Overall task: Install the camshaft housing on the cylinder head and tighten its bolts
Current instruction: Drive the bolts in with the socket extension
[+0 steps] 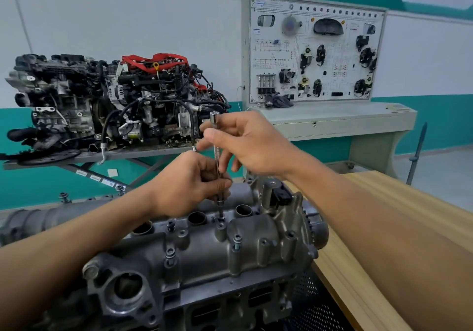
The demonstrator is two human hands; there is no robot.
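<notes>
The grey camshaft housing (204, 248) lies on the cylinder head (230, 302) in the lower middle of the head view. A long chrome extension bar (216, 149) stands upright, its tip on a bolt (221, 218) in the housing's centre row. My left hand (189, 184) pinches the bar's lower part just above the housing. My right hand (245, 144) grips the upper shaft between thumb and fingers, below the square socket end. Other bolts (170, 252) stick up from the housing's near edge.
A wooden bench (384, 202) runs along the right under the head. Behind stand a full engine on a metal stand (115, 100) at the left and a grey training board with car parts (317, 49) at the back right. A dark rod (417, 151) stands upright at far right.
</notes>
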